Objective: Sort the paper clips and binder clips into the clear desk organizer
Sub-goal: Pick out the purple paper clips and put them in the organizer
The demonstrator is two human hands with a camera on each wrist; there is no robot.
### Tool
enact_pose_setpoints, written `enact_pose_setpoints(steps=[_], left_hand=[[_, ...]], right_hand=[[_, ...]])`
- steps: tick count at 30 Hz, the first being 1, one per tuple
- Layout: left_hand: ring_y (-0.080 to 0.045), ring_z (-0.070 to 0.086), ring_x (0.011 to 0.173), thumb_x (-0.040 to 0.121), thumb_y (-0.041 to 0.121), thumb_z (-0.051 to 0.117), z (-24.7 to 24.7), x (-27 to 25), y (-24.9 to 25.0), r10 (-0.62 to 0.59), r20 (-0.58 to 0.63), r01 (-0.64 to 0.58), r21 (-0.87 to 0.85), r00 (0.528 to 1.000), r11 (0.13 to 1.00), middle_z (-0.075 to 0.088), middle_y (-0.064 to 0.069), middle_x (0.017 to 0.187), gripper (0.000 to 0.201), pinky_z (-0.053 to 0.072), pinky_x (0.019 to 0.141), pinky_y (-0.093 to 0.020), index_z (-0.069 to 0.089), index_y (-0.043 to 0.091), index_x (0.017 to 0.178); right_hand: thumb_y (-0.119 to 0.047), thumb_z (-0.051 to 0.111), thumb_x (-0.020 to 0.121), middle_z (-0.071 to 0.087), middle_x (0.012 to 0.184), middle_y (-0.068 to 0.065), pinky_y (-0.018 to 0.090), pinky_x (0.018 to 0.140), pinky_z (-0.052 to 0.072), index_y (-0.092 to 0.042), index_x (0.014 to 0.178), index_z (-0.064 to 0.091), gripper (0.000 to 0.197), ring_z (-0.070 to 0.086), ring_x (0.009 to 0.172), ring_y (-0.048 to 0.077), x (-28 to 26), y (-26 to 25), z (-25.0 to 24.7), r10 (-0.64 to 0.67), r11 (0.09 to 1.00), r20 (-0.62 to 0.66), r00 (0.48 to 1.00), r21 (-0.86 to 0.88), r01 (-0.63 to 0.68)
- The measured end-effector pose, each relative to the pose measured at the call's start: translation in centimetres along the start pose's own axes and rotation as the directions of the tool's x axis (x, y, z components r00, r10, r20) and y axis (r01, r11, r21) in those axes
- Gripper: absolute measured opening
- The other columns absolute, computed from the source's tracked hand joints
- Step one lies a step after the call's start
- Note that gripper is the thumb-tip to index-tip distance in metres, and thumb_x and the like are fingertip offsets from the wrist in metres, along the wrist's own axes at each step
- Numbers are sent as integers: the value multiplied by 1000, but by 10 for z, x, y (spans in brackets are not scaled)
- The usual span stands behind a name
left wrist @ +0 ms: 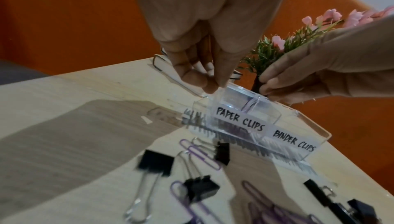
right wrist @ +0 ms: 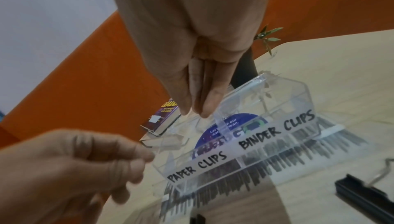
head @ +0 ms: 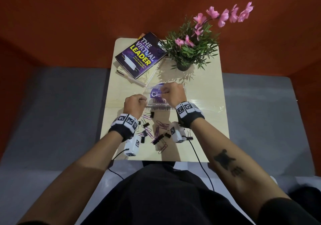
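Note:
The clear desk organizer [head: 156, 104] [left wrist: 277, 136] [right wrist: 255, 143] stands mid-table, its front labelled PAPER CLIPS on the left and BINDER CLIPS on the right. A purple paper clip [left wrist: 247, 107] lies in the paper-clip compartment. My left hand [head: 142, 101] [left wrist: 211, 86] [right wrist: 136, 160] hovers at the organizer's left end with curled fingertips bunched against the thumb and nothing visible between them. My right hand [head: 165, 92] [left wrist: 264, 82] [right wrist: 196, 109] hangs over the organizer, its straight fingers pointing down and empty. Loose purple paper clips [head: 162, 125] [left wrist: 204, 157] and black binder clips [head: 145, 125] [left wrist: 155, 162] lie scattered nearer to me.
A stack of books [head: 140, 54] sits at the back left of the small wooden table [head: 208, 120], and a potted plant with pink flowers [head: 189, 51] at the back right. One binder clip [right wrist: 366, 194] lies right of the organizer. A purple sticker [right wrist: 234, 123] shows through the organizer.

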State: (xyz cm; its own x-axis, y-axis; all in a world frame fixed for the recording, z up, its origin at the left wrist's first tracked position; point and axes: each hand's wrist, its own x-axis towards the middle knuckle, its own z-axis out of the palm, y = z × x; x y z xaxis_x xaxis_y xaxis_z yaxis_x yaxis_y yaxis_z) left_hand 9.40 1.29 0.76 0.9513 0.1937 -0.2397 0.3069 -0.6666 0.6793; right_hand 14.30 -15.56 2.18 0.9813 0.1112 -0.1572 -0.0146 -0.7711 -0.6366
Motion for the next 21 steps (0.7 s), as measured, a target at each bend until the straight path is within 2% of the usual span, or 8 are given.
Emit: enact_pose_setpoints(steps=[3, 6, 9, 11, 13, 16, 19, 21], left_hand=[[-23, 69, 81, 81, 2, 64, -4, -10, -18, -22, -15, 22, 32, 1000, 999, 76, -6, 86, 18, 57, 78, -33, 76, 15, 79], [-25, 67, 86, 86, 8, 58, -6, -21, -31, 3, 51, -11, 159, 999, 987, 74, -4, 96, 20, 58, 74, -38, 74, 19, 86], [-30, 58, 96, 89, 7, 55, -2, -30, -36, 127, 166, -183, 391, 978, 902, 68, -9, 102, 21, 54, 74, -42, 73, 15, 97], [-31, 53, 97, 86, 4, 56, 3, -32, -38, 204, 243, -306, 531, 948, 790, 66, -10, 102, 21, 50, 74, -42, 71, 12, 97], [-29, 51, 97, 81, 3, 59, 8, -36, -38, 237, 296, -374, 615, 926, 694, 65, -9, 101, 19, 45, 76, -41, 69, 12, 94], [-29, 49, 99, 80, 7, 60, 12, -46, -36, 247, 352, -426, 654, 903, 625, 64, -6, 99, 16, 41, 78, -41, 68, 13, 92], [-29, 48, 102, 80, 10, 60, 15, -56, -36, 235, 373, -434, 652, 898, 622, 62, -7, 103, 18, 41, 80, -40, 66, 11, 97], [-29, 47, 102, 79, 9, 60, 18, -59, -38, 252, 381, -449, 632, 890, 631, 60, -8, 106, 24, 41, 80, -41, 63, 10, 103]], right_hand=[[4, 62, 71, 76, 77, 5, 30, 77, 59, -12, 82, 76, 24, 70, 73, 17, -11, 7, -8, -28, 996, -81, 996, 84, 35], [-1, 62, 76, 76, 79, 2, 25, 74, 58, -15, 82, 76, 21, 69, 70, 13, -35, 18, -6, 8, 996, -96, 995, 88, 0], [1, 59, 80, 75, 83, 3, 26, 66, 55, -12, 86, 75, 22, 64, 68, 14, -66, 30, 9, -58, 998, 88, 994, -34, 61], [0, 58, 82, 70, 86, 8, 26, 64, 46, -10, 88, 73, 19, 60, 69, 21, -81, 32, 22, -109, 983, 258, 960, -114, 142], [-5, 62, 81, 61, 93, 10, 29, 62, 43, -13, 97, 68, 19, 58, 75, 26, -89, 32, 35, -147, 955, 358, 922, -190, 226], [-12, 66, 81, 52, 108, 14, 36, 61, 49, -19, 125, 53, 46, 51, 96, 29, -89, 30, 51, -183, 904, 413, 892, -286, 318], [-15, 64, 84, 48, 116, 17, 42, 69, 50, -17, 133, 45, 53, 46, 108, 35, -81, 27, 57, -177, 857, 434, 884, -373, 355], [-13, 62, 84, 49, 117, 18, 44, 74, 52, -17, 134, 44, 52, 45, 110, 36, -78, 27, 54, -172, 865, 409, 896, -374, 336]])
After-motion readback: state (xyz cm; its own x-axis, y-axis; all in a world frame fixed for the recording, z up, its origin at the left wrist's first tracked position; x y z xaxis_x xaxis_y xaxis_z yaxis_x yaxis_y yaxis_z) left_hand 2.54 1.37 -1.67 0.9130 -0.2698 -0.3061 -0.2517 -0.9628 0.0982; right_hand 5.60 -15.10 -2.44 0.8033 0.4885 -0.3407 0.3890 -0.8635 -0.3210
